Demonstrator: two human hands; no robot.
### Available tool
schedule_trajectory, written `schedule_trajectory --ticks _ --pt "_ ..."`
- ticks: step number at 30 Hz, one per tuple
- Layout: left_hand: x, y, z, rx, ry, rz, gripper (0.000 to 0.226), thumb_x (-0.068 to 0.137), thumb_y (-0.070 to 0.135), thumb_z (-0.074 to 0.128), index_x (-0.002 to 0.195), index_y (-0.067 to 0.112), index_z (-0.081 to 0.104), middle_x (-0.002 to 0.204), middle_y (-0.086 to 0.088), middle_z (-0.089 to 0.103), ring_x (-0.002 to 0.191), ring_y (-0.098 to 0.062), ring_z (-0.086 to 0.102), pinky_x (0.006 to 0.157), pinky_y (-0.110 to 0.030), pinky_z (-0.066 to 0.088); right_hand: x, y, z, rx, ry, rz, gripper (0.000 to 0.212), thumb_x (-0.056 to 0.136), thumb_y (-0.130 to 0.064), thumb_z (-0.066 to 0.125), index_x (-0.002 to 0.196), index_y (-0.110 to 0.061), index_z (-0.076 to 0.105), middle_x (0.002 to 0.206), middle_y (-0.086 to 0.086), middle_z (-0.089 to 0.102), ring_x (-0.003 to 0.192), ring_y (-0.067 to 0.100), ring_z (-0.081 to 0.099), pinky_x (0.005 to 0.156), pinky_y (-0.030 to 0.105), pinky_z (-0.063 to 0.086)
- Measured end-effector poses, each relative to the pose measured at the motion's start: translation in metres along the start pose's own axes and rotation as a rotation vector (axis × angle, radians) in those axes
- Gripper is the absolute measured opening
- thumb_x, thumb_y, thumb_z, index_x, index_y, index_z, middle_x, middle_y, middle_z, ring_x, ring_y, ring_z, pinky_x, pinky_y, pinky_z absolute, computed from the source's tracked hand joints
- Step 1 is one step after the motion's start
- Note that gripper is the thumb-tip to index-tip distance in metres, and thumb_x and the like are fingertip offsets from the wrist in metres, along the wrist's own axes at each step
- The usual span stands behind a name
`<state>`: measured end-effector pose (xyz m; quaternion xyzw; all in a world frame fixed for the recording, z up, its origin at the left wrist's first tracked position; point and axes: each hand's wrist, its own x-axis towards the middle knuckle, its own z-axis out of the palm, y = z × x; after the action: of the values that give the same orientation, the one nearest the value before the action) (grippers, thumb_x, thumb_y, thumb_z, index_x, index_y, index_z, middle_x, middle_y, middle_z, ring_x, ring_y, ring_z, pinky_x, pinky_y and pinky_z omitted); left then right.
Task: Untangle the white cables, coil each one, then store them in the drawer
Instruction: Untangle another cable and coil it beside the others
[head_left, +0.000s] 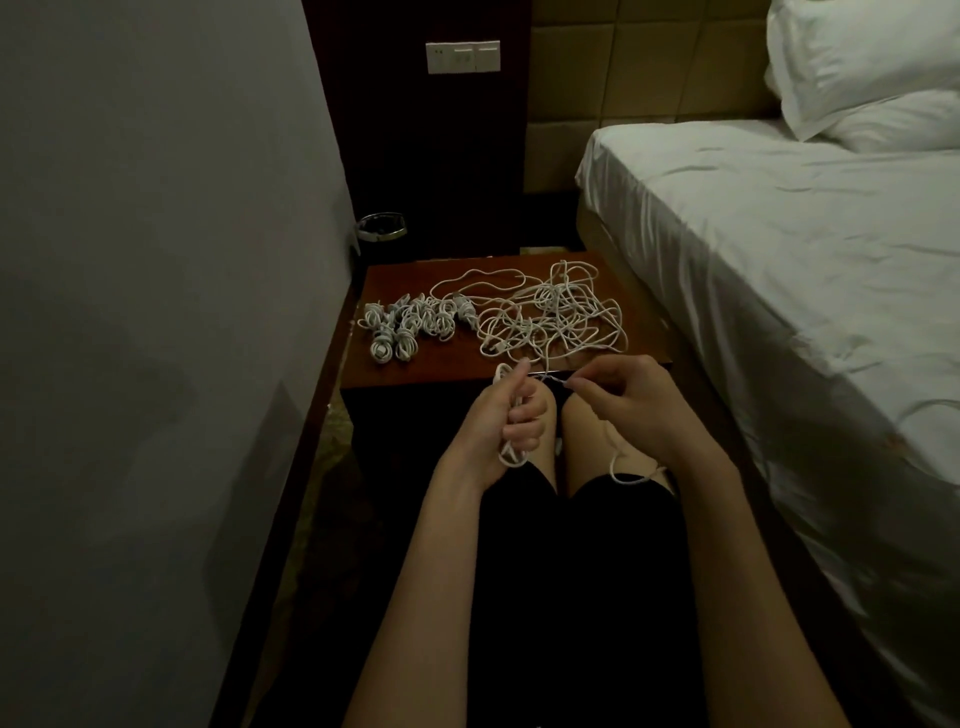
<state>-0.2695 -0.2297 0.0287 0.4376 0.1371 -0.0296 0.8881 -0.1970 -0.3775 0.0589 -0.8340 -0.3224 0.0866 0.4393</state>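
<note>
Dim room, grey wall (156, 260), white bed (779, 260), padded headboard (649, 62)

Tangled heap of loose white cables (550, 317) spread on the right of the nightstand top, cluster of small coiled white cables (410, 325) at its left, one half-wound cable (511, 415) gripped in the left hand, its free end looping over the right knee

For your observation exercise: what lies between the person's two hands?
In the head view, a short taut stretch of white cable runs from the left hand to the right hand.
</note>
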Motion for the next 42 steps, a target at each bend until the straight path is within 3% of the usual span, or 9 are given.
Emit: schedule_trajectory --ticks 4,7,13,16,21,27,32,35,42 --pt "-0.001 -0.002 0.007 0.15 0.077 0.092 0.042 0.097 0.048 0.045 0.066 0.021 0.035 0.047 0.009 0.029 0.034 -0.002 0.024 0.035 -0.014 0.023 0.002 -0.015 0.012 0.052 0.091 -0.046 0.008 0.092 -0.019 0.063 0.091 -0.021 0.07 0.083 -0.012 0.068 0.079 -0.004 0.064 0.073 0.016 0.051" --pt "0.0 -0.004 0.013 0.237 0.085 0.142 0.044 0.097 0.053 0.042 0.074 0.018 0.056 0.05 0.008 0.036 0.037 -0.003 0.029 0.04 -0.016 0.024 0.002 -0.022 0.023 0.045 0.08 -0.059 0.016 0.092 -0.02 0.062 0.082 -0.031 0.068 0.08 -0.012 0.069 0.079 0.001 0.066 0.076 0.025 0.056" --pt "0.002 -0.006 0.015 0.222 0.123 0.201 0.058 0.101 0.045 0.038 0.056 0.022 0.065 0.045 0.008 0.047 0.037 -0.005 0.038 0.04 -0.018 0.027 -0.001 -0.028 0.033 0.135 -0.024 -0.036 0.015 0.093 -0.013 0.06 0.095 -0.014 0.075 0.079 0.004 0.073 0.066 0.016 0.072 0.068 0.04 0.061" --pt "0.005 -0.005 0.01 0.192 0.283 0.212 0.045 0.103 0.036 0.037 0.07 0.014 0.057 0.046 0.006 0.052 0.036 -0.007 0.044 0.04 -0.019 0.034 -0.002 -0.029 0.025 0.154 -0.139 -0.043 0.018 0.091 -0.014 0.064 0.108 -0.017 0.072 0.088 0.001 0.073 0.072 0.015 0.072 0.072 0.035 0.061" --pt "0.005 0.0 -0.002 -0.078 0.343 0.26 0.043 0.105 0.032 0.031 0.064 0.019 0.032 0.043 0.007 0.028 0.031 -0.005 0.023 0.036 -0.016 0.021 -0.001 -0.019 0.009 0.051 -0.119 0.008 0.006 0.088 -0.018 0.069 0.09 -0.022 0.072 0.079 -0.006 0.068 0.065 0.004 0.065 0.058 0.018 0.051" --pt "0.005 -0.003 0.012 0.018 0.364 0.241 0.035 0.101 0.028 0.045 0.071 0.01 0.052 0.046 0.005 0.052 0.04 -0.008 0.049 0.044 -0.021 0.04 0.0 -0.026 0.026 0.037 -0.06 -0.047 0.007 0.089 -0.024 0.068 0.089 -0.025 0.074 0.075 -0.01 0.07 0.074 0.003 0.065 0.073 0.025 0.054" --pt "0.004 -0.001 0.011 -0.154 0.324 0.27 0.05 0.102 0.03 0.042 0.056 0.015 0.054 0.05 0.003 0.052 0.045 -0.011 0.054 0.05 -0.023 0.047 -0.001 -0.027 0.034 -0.006 -0.057 -0.023 0.011 0.089 -0.023 0.068 0.097 -0.022 0.075 0.081 -0.013 0.065 0.067 -0.015 0.055 0.057 0.002 0.039" --pt "0.006 0.001 0.007 -0.372 0.375 0.27 0.042 0.105 0.03 0.035 0.066 0.015 0.037 0.046 0.004 0.041 0.041 -0.01 0.048 0.046 -0.02 0.045 0.001 -0.023 0.027 0.019 -0.191 -0.013 0.009 0.088 -0.026 0.068 0.093 -0.024 0.076 0.078 -0.004 0.068 0.066 -0.001 0.057 0.061 0.014 0.043" --pt "0.002 0.01 0.0 -0.543 0.307 0.271 0.046 0.105 0.037 0.032 0.063 0.019 0.034 0.04 0.008 0.029 0.029 -0.003 0.029 0.03 -0.013 0.024 -0.005 -0.013 0.005 0.189 -0.347 -0.004 0.023 0.075 -0.053 0.068 0.088 -0.037 0.074 0.077 0.007 0.069 0.066 0.019 0.061 0.068 0.036 0.049"
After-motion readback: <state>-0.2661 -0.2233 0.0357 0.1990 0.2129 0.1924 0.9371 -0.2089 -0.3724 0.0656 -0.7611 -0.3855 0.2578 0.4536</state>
